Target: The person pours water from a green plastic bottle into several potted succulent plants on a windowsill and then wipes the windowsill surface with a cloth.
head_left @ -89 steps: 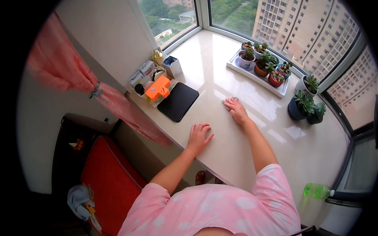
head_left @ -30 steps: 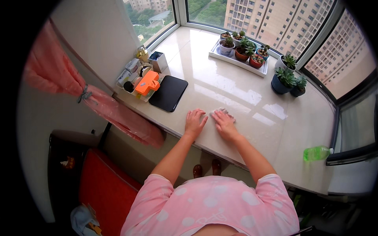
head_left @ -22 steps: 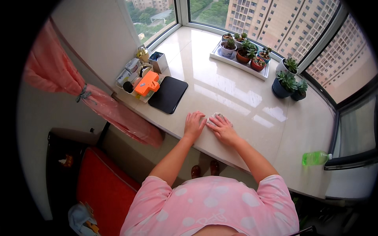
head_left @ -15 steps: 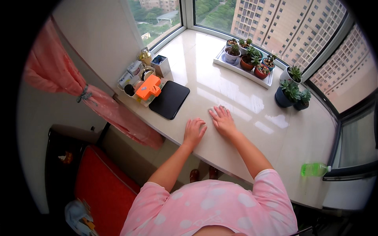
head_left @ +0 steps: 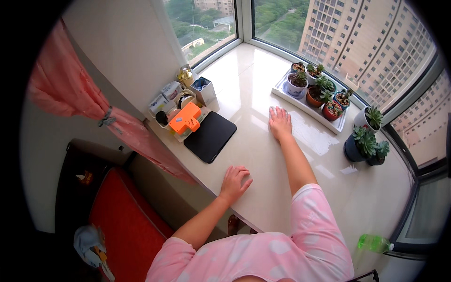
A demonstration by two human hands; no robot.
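My right hand reaches far across the glossy pale tabletop. Its palm is down and its fingers lie stretched over a small whitish cloth, which they hide almost completely. Nearer to me, my left hand rests on the tabletop close to its front edge. Its fingers are apart and slightly bent, with nothing in them. Between my left hand and the clutter at the left lies a flat black rectangular pad. Just right of my right hand is the white tray of potted succulents.
Left of the pad stand an orange box, small containers and a square bin. More succulents sit by the right window. A green bottle lies at the right. A pink curtain and a red seat are at the left.
My right hand has slid forward over the tabletop, away from me, with the cloth beneath it. My left hand stays near the front edge. The whole view has shifted.
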